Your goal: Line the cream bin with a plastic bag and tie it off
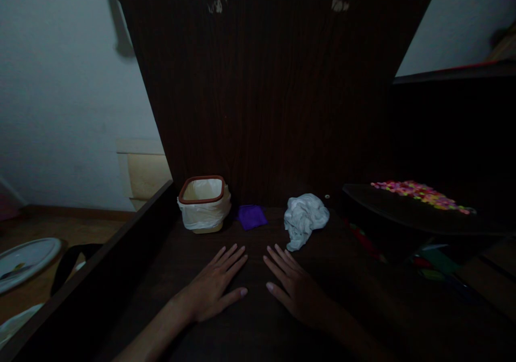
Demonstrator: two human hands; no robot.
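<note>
My left hand (pixel 217 282) lies flat on the dark wooden surface (pixel 253 330), fingers stretched forward and holding nothing. Beside it, my right hand (pixel 292 287) rests palm down in the same way, thumb pointing inward. Beyond the left hand stands a small bin (pixel 207 225) with a brown rim and a whitish plastic liner folded over its edge. A folded purple cloth (pixel 252 217) lies between the bin and a crumpled pale grey cloth (pixel 306 217). The grey cloth is just past my right fingertips; neither hand visibly grips it.
A tall dark wooden panel (pixel 274 93) rises behind these things. Along the left runs a raised dark edge (pixel 100 265). To the right, a dark shelf (pixel 387 201) carries a heap of small colourful pieces (pixel 423 194). A white oval tray (pixel 30 260) sits lower left.
</note>
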